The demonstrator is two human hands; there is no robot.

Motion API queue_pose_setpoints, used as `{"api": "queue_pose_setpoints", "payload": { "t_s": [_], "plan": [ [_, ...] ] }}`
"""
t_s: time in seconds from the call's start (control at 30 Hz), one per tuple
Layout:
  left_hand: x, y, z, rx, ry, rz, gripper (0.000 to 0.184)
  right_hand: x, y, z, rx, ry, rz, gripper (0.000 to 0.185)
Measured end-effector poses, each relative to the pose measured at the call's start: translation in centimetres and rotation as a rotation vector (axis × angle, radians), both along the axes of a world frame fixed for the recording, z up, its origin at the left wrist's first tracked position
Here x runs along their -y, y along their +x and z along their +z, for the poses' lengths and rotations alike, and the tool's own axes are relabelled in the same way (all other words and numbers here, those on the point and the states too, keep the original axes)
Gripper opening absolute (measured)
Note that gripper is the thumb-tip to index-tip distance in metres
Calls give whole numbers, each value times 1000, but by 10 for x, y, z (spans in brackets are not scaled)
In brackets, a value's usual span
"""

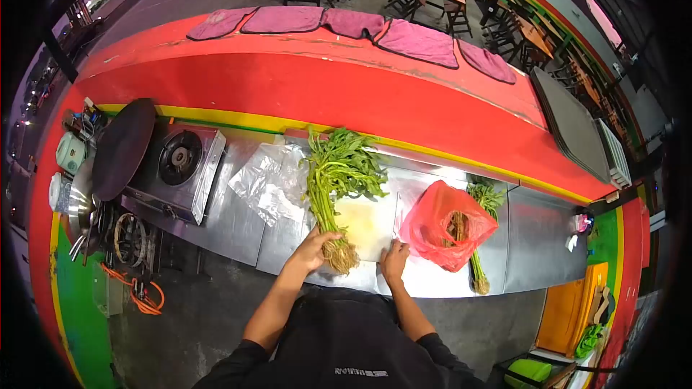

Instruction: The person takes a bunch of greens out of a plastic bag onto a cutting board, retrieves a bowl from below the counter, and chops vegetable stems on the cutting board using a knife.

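A bunch of long-stemmed leafy greens (326,202) lies over the left part of a pale cutting board (364,227), leaves away from me and roots towards me. My left hand (311,251) is closed round the stems just above the roots. Beside the board's right edge, my right hand (393,261) is closed on what looks like a knife (397,227), its thin blade pointing away from me; the handle is hidden by the fingers. Right of that hand stands a red plastic bag (443,227), with more greens (478,274) lying beside and partly behind it.
Clear crumpled plastic (270,180) lies left of the greens on the steel counter (530,238). Farther left is a gas stove (180,166) with a large dark round lid (126,148). A red wall (310,86) carrying pink cloths (418,42) borders the far side.
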State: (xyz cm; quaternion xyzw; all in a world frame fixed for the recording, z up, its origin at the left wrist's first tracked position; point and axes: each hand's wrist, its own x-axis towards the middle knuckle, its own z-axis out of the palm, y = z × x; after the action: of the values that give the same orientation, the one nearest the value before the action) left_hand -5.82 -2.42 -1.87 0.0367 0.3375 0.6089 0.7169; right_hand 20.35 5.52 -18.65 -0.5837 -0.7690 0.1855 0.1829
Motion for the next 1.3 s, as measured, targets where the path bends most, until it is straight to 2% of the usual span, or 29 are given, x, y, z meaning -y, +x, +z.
{"api": "queue_pose_setpoints", "payload": {
  "t_s": [0.07,0.1,0.17,0.4,0.43,0.5,0.57,0.63,0.7,0.77,0.83,0.87,0.97,1.03,1.1,1.13,1.3],
  "plan": [
    [9,8,16,-59,0,-43,60,-8,10,-24,-132,73,-147,50],
    [13,10,13,-54,-6,-46,60,-11,14,-37,-104,162,-210,52],
    [19,11,4,-178,-51,-89,67,-22,21,-20,-240,-208,-289,49],
    [20,9,19,-317,-44,-35,70,-14,46,-24,-73,-399,-235,42],
    [20,9,23,-333,-28,-33,71,-7,44,-22,-69,-397,-235,42],
    [18,8,22,-359,4,-38,69,7,37,-20,-46,-60,-222,37],
    [14,8,30,-355,-29,-31,66,10,13,9,-403,-74,-158,27],
    [13,8,15,-397,-14,-57,60,17,-31,99,-717,-320,-26,21],
    [10,9,10,-272,-58,-45,57,20,-63,158,-815,-313,203,20],
    [8,10,4,-346,-56,-98,61,21,-87,200,-825,-330,330,24],
    [9,8,-18,-304,-39,-105,64,20,-103,220,-618,-197,424,22],
    [12,9,-22,-357,-46,-106,68,19,-105,219,-596,-201,428,20],
    [15,3,-1,-358,-58,-76,69,18,-105,206,-593,-232,448,17],
    [15,-3,-6,-315,-29,-52,66,23,-100,192,-609,-258,448,15],
    [15,-6,-1,-323,-43,-65,57,28,-98,180,-594,-236,470,11],
    [11,-7,-14,-354,8,2,41,30,-98,178,-598,-206,489,10],
    [5,-3,-12,-329,-41,-22,30,35,-98,182,-494,-94,523,12]
  ]
}}
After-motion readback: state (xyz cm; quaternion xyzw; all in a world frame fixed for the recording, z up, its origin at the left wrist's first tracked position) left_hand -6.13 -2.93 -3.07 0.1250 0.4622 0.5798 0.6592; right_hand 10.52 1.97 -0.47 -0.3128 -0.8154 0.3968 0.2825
